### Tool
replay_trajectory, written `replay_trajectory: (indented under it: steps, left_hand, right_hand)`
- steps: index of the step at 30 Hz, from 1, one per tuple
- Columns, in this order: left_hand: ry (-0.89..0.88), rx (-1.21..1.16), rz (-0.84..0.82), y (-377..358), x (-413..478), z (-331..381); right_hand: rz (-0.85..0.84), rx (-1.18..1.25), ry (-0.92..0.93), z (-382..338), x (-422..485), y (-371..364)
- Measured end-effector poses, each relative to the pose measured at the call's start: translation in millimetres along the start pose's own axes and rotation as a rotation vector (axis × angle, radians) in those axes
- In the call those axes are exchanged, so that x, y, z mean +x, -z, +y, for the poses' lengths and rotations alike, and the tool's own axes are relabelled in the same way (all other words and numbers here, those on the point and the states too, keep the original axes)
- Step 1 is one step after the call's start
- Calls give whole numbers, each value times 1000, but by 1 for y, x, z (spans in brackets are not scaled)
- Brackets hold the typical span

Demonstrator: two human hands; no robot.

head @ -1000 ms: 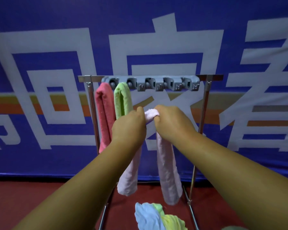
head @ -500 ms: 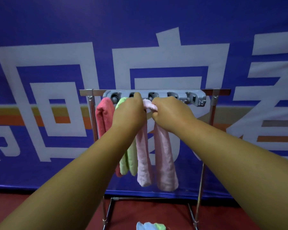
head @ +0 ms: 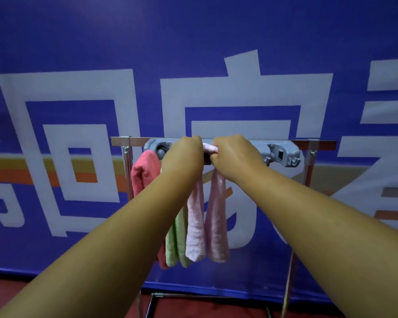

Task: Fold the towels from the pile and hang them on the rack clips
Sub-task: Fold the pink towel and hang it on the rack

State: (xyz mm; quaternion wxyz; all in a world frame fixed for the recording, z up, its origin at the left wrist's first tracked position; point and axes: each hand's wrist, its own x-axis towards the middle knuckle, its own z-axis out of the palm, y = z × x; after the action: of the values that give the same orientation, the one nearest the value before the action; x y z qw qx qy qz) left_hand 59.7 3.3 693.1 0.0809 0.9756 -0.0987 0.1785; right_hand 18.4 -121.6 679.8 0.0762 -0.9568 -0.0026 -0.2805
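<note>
Head view, and you've got both hands up at the rack, close together! Where's the pink towel, partner?

Right between them. Your left hand [head: 182,157] and right hand [head: 236,154] sit knuckle to knuckle, almost touching. Both sets of fingers are curled round the folded top of the pink towel [head: 197,226], holding it against the grey clip bar [head: 283,152]. Its two halves hang straight down below your wrists, side by side.

Is it clipped in?

Can't tell (your hands cover that very spot). All that shows is a little pink fold peeking out between them, level with the bar.

And the neighbours?

Red towel [head: 145,171] hangs folded at the bar's left end. Green towel [head: 177,239] is just beside it, mostly behind your left forearm. Its lower ends show between the red and the pink.

What else is on that bar?

One clip [head: 280,154] shows at the right end, just past your right hand. The bar is fixed to the rack's steel rail [head: 122,141], with a post down each side and a base bar [head: 193,294] low on the red floor [head: 9,292]. Behind it all hangs a blue banner [head: 193,42] with big white characters and an orange stripe.
</note>
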Motion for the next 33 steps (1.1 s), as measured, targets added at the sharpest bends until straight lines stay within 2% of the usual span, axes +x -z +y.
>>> replay_trajectory:
  steps: [2, 4, 6, 9, 11, 15, 19, 26, 29, 33]
  left_hand:
    - [41, 17, -152, -5, 1, -1]
    - [139, 31, -210, -14, -3, 0]
    - [177, 35, -136, -20, -14, -1]
    - [56, -18, 101, -44, -25, -3]
    - [25, -149, 195, -62, -38, -10]
    - [72, -504, 153, -107, -55, -18]
    - [123, -631, 61, -163, -81, -22]
    - [240, -645, -127, -224, -102, -26]
    - [235, -599, -130, -238, -105, -31]
    - [218, -539, -51, -243, -104, -38]
  right_hand:
    - [-13, -35, 45, 1, -5, -11]
    - [-12, -34, 86, 2, -11, -21]
    - [10, -21, 86, 3, -16, -30]
    - [32, 71, 27, 5, -25, -40]
    - [16, 188, -32, 9, -32, -47]
    - [-109, 365, -163, 20, -48, -77]
    - [-278, 458, -204, 35, -62, -118]
    - [-338, 467, -266, 50, -87, -168]
    - [-316, 372, -285, 54, -95, -182]
    - [-349, 259, -290, 52, -108, -196]
